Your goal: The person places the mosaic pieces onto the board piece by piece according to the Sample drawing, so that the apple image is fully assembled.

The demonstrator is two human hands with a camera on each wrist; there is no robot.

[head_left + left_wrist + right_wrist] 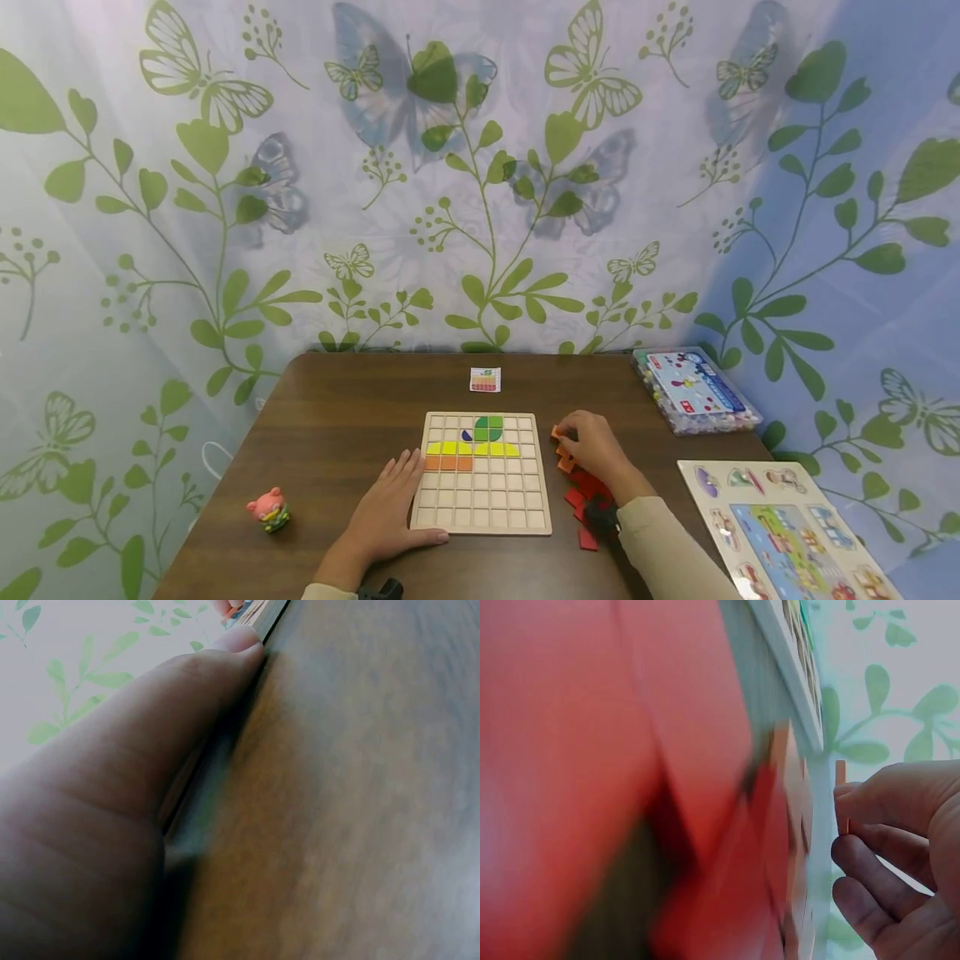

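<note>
A square wooden grid board (510,504) lies on the table. Its upper cells hold green pieces (489,423), a dark blue piece (467,436), a row of yellow pieces (450,448) and three orange squares (448,462). My left hand (386,510) rests at the board's left edge, fingers extended and thumb along the near corner. Right of the board, my right hand (597,447) pinches a thin orange tile (841,774) between thumb and fingers. Loose orange tiles (565,461) lie under and beside that hand, with red tiles (588,540) nearer me, partly hidden by the wrist.
A small printed card (485,380) lies beyond the board. At the back right sits a clear box of beads (693,383), and a wooden picture puzzle (787,533) lies at the right. A pink-headed figurine (268,508) stands on the left of the brown table (337,400).
</note>
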